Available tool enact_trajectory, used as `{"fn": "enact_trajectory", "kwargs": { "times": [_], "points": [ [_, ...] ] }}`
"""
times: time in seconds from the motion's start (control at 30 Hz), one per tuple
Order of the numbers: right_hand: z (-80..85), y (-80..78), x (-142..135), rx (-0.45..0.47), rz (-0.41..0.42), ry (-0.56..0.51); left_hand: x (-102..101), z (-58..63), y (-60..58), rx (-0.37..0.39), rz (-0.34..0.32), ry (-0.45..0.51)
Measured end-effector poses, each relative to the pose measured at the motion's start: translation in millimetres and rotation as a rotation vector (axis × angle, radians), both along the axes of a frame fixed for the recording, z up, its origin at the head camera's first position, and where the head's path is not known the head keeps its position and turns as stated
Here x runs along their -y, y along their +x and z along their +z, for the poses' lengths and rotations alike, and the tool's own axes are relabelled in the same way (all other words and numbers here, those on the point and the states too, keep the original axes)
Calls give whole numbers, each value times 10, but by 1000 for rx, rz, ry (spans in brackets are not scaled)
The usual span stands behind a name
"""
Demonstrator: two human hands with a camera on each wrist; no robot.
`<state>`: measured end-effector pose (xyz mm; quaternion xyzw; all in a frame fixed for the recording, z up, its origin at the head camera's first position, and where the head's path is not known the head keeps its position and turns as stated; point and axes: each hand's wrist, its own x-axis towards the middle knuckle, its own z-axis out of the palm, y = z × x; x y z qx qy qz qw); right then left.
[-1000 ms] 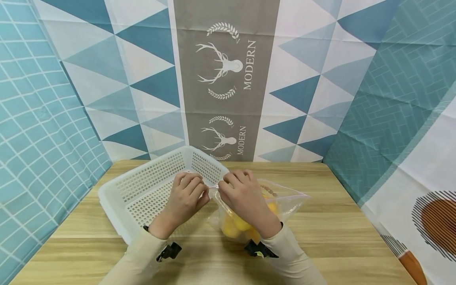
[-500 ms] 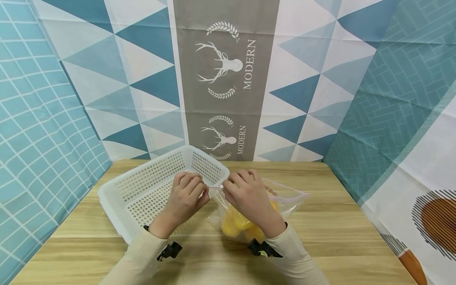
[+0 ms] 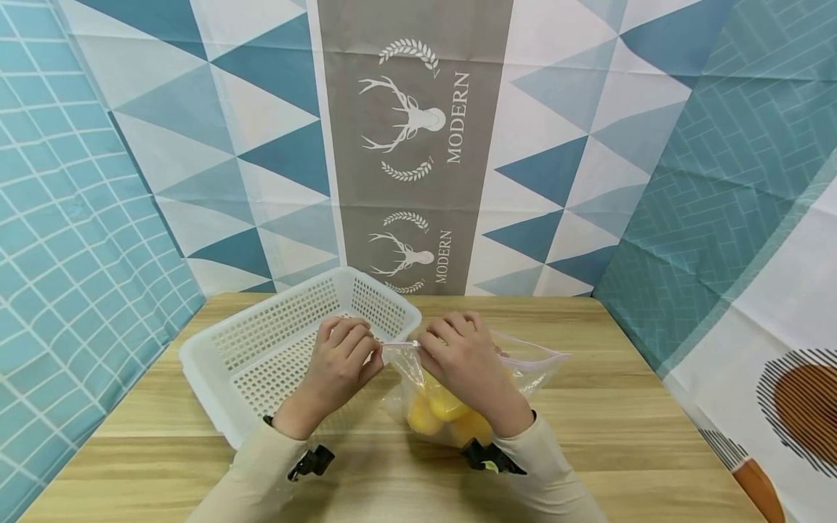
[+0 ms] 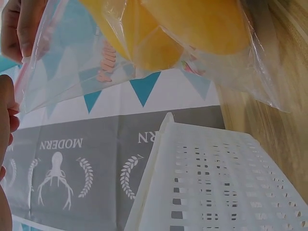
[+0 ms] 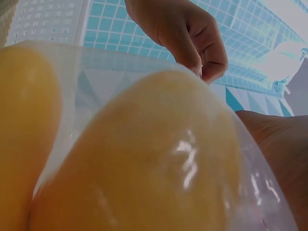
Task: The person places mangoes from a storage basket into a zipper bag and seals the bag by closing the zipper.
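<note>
A clear zip bag (image 3: 418, 385) with several smooth yellow fruits (image 4: 197, 24) inside stands on the wooden table. Its pinkish zip strip (image 3: 531, 361) runs along the top, and the mouth gapes at the right end. My left hand (image 3: 343, 363) pinches the left corner of the strip between thumb and fingertips. A short way to the right, my right hand (image 3: 467, 363) grips the same strip at a small white slider (image 3: 415, 343). Between the hands the strip is stretched straight. In the right wrist view the fruits fill most of the picture, and the right hand is mostly hidden.
A white perforated plastic basket (image 3: 216, 356) sits on the table (image 3: 628, 428) at the left, partly behind the left hand. Patterned cloth hangs (image 3: 412, 167) behind the table and at both sides.
My right hand has slid a little to the right along the zip strip, and the stretch of strip between the hands has grown longer. My left hand has stayed in place.
</note>
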<state>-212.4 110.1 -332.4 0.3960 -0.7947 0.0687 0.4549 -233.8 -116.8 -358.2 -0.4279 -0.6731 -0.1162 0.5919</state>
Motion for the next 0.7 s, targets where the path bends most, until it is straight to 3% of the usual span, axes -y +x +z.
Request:
{"fn": "enact_trajectory", "kwargs": {
  "times": [0.7],
  "points": [
    [-22, -12, -173, -11, 47, -39, 22, -30, -2, 4, -5, 20]
  ]
}}
